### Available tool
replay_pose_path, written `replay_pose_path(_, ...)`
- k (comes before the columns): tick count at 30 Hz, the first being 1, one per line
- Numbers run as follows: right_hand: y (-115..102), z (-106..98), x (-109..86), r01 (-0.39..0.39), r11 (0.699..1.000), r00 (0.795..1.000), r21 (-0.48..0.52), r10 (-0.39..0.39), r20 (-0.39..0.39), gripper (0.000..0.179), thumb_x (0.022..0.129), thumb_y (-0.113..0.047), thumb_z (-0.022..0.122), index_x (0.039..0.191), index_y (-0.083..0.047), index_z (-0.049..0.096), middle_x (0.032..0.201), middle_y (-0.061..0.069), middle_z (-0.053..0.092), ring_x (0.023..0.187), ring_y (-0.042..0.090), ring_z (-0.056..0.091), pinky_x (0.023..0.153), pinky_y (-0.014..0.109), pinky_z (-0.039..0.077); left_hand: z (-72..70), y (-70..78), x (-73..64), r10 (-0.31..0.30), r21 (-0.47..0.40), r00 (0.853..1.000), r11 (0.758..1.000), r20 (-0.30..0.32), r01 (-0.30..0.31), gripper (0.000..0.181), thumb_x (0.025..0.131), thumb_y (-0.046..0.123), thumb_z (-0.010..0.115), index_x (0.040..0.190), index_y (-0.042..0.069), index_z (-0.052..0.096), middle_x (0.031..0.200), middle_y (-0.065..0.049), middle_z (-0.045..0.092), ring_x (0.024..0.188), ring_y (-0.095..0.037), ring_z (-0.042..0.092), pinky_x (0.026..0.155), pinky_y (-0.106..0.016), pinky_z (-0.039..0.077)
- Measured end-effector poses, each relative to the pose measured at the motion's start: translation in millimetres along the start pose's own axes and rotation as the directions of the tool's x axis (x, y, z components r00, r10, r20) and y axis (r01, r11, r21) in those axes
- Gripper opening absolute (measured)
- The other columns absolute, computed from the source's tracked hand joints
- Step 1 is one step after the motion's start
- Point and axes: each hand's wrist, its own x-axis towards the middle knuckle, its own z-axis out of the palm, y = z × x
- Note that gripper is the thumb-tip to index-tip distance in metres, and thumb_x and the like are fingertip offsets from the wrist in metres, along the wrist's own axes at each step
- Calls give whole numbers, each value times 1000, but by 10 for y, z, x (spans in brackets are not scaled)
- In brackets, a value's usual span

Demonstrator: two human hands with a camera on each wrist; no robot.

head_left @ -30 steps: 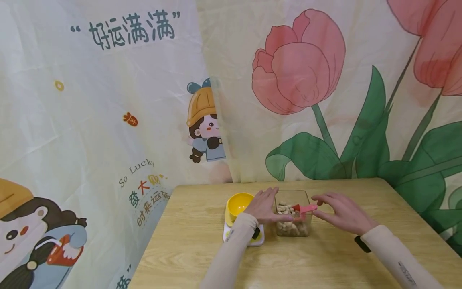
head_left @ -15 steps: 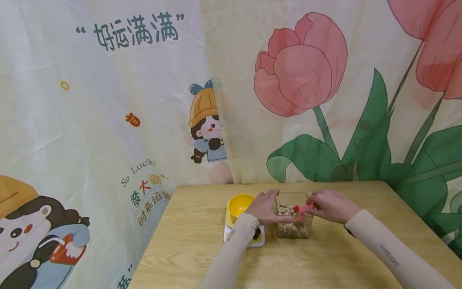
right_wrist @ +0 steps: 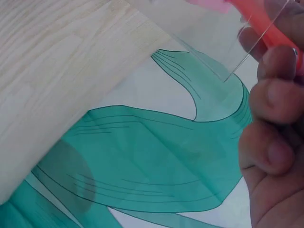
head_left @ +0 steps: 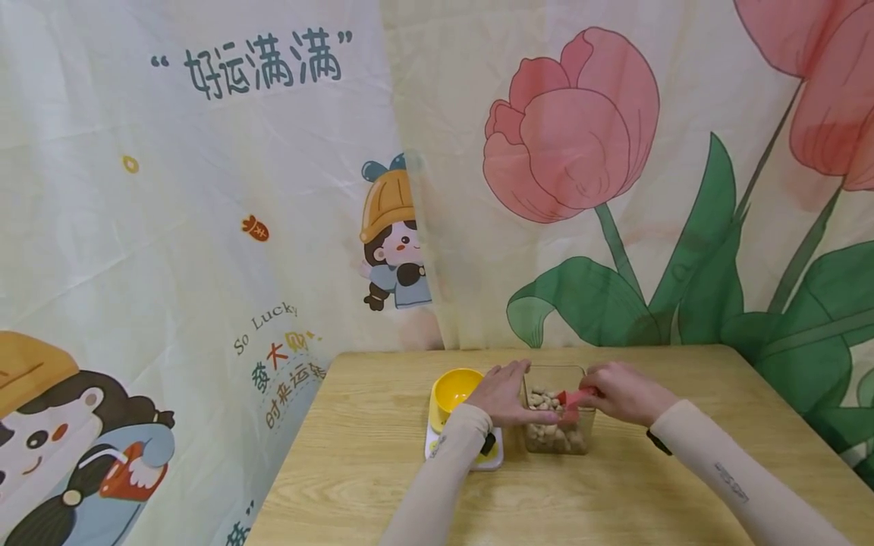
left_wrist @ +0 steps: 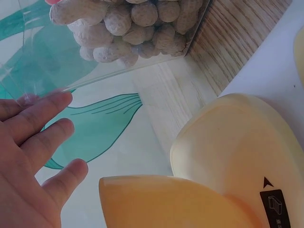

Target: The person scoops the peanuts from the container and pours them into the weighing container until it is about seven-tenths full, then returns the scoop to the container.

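A clear square container (head_left: 556,373) holding unshelled peanuts (head_left: 545,397) stands on the table. Against its left side rests my left hand (head_left: 501,394), thumb along the front and fingers stretched toward the back corner; in the left wrist view a fingertip touches the clear wall. My right hand (head_left: 624,390) grips the handle of a pink-red scoop (head_left: 570,399) at the container's right rim. Curled fingers around the scoop handle (right_wrist: 261,21) show in the right wrist view. The scoop's head lies inside, over the peanuts, partly hidden behind the wall.
Left of the container is a yellow bowl (head_left: 456,390) on a white and yellow kitchen scale (head_left: 432,446), partly covered by my left arm. The wooden table (head_left: 362,455) ends at a printed cloth backdrop (head_left: 464,318) behind.
The right hand came in from the container's right side and closed its fingers on the scoop handle. The left hand kept its place; the head view shifted slightly.
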Motion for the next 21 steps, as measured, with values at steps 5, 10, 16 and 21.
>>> replay_pose_path(5,57,2,-69,7,997,999,76,-4,-45,5,90,-17,78,91,-12,76,82,-12,64,68,-1,53,57,22,49,-8,6,-3,2,2,1000,1000,5,-2,117,72,95,46,159,18,31,159,3,39,143,-15,41,122,-39,24)
replay_pose_path(10,95,4,-164,-28,991,994,130,41,-101,8,91,-21,77,93,-14,77,81,-14,64,67,-1,52,57,22,50,-21,14,-9,-13,-4,1000,1000,11,13,118,71,96,46,159,19,29,160,5,38,143,-14,40,123,-39,23)
replay_pose_path(16,131,32,-321,-155,967,977,204,181,-113,16,93,-32,74,98,-17,78,79,-17,64,64,1,51,55,22,48,-12,23,-18,-26,-8,1000,1000,15,27,119,71,97,45,160,20,28,161,6,36,144,-14,39,123,-39,22)
replay_pose_path(21,169,80,-420,-199,945,964,260,237,-124,20,94,-35,72,102,-18,78,80,-17,66,64,3,52,56,23,47,-9,22,-14,-26,-11,999,1000,18,27,119,71,96,46,161,19,27,162,5,33,146,-14,36,123,-39,21)
